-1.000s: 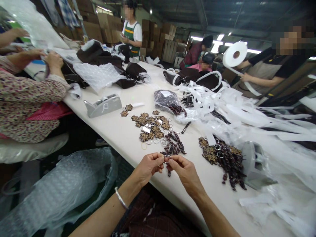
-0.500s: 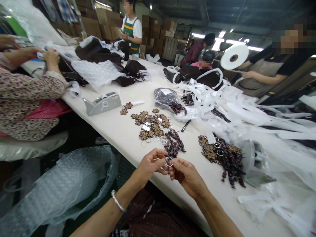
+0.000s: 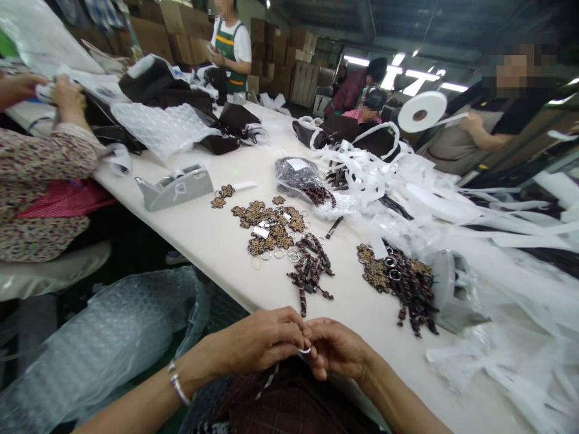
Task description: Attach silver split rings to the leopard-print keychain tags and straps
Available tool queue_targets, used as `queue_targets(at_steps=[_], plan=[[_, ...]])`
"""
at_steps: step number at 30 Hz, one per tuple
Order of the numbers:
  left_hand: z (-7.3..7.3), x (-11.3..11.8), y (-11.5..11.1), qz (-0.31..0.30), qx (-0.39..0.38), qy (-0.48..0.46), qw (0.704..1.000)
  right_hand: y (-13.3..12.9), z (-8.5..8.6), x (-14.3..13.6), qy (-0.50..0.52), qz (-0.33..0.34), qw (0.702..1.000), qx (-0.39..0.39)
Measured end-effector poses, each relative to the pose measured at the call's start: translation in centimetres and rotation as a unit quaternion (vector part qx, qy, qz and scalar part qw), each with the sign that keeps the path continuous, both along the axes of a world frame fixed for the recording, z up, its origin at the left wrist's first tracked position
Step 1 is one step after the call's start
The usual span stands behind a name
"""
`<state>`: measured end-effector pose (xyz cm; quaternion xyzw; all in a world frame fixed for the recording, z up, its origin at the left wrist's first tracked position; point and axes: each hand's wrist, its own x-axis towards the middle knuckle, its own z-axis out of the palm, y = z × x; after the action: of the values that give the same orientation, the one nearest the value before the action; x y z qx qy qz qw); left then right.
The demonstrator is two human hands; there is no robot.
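Close to my body, past the table's near edge, my left hand [image 3: 284, 337] and my right hand [image 3: 337, 348] meet with fingers pinched on a small metal ring [image 3: 304, 350]. Only part of the ring shows between the fingertips. Just beyond my hands lies a loose pile of dark braided straps [image 3: 312, 265]. Behind it are leopard-print flower charms [image 3: 266, 226] with several loose metal rings [image 3: 279, 254] around them. To the right, a bundle of flower charms with dark braided straps [image 3: 414, 289] attached rests on the table.
Grey tape dispensers stand at left [image 3: 176, 187] and right [image 3: 452, 289]. A plastic bag of dark straps [image 3: 298, 175] and tangled white strips [image 3: 375, 163] cover the far side. Bubble wrap [image 3: 113, 337] hangs at lower left. Co-workers stand or sit around the table [image 3: 181, 226].
Both hands have drawn down toward my body with the ring, which is now more covered by fingers. The view has shifted slightly. A co-worker's hand at right has pulled the white strip outward.
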<state>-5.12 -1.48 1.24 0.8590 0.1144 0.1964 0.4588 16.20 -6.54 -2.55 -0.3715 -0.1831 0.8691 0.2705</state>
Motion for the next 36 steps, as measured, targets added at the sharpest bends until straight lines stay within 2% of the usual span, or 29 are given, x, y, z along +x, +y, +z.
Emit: queue_targets(at_steps=[3,6,8,10,12,14,16,18,19,20,21,25,29,34,36], plan=[[0.3,0.0,-0.7,-0.006,-0.037,-0.001,0.999,-0.9,-0.8,0.0,0.01,0.036,0.999,-0.016],[0.3,0.1,-1.3,0.011,-0.049,0.004,0.999,-0.7,0.0,0.6,-0.03,0.071,0.997,0.001],[0.1,0.1,-1.5,0.046,-0.068,-0.002,0.997,0.2,1.4,1.4,-0.121,0.086,0.987,0.062],[-0.2,0.1,-1.6,0.11,-0.11,-0.016,0.988,1.7,3.0,2.3,-0.264,0.052,0.949,0.164],[-0.6,0.1,-1.7,0.184,-0.183,-0.023,0.965,3.4,4.1,2.8,-0.418,-0.007,0.865,0.278],[-1.2,0.2,-1.7,0.234,-0.274,-0.03,0.932,4.9,4.6,2.5,-0.525,-0.021,0.758,0.385],[-1.8,0.4,-1.6,0.256,-0.347,-0.043,0.901,6.3,4.5,1.4,-0.593,0.031,0.653,0.47],[-2.2,0.7,-1.6,0.269,-0.393,-0.065,0.877,7.7,4.0,-0.1,-0.651,0.105,0.552,0.51],[-2.3,0.8,-1.5,0.276,-0.41,-0.075,0.866,8.4,3.7,-1.0,-0.676,0.135,0.512,0.512],[-2.4,0.8,-1.5,0.287,-0.423,-0.083,0.855,9.1,3.4,-1.7,-0.695,0.154,0.485,0.509],[-2.4,0.9,-1.4,0.302,-0.432,-0.089,0.845,9.8,3.0,-2.4,-0.707,0.164,0.47,0.502],[-2.3,0.6,-0.7,0.357,-0.455,-0.116,0.808,11.5,2.0,-3.8,-0.714,0.156,0.477,0.488],[-2.9,0.2,-0.1,0.359,-0.493,-0.143,0.779,11.6,2.0,-2.7,-0.689,0.121,0.518,0.492],[-4.1,0.4,0.0,0.344,-0.52,-0.149,0.767,10.7,3.2,0.4,-0.64,0.035,0.61,0.466],[-4.3,0.5,-0.1,0.34,-0.532,-0.151,0.761,10.2,3.9,1.5,-0.576,-0.037,0.695,0.429]])
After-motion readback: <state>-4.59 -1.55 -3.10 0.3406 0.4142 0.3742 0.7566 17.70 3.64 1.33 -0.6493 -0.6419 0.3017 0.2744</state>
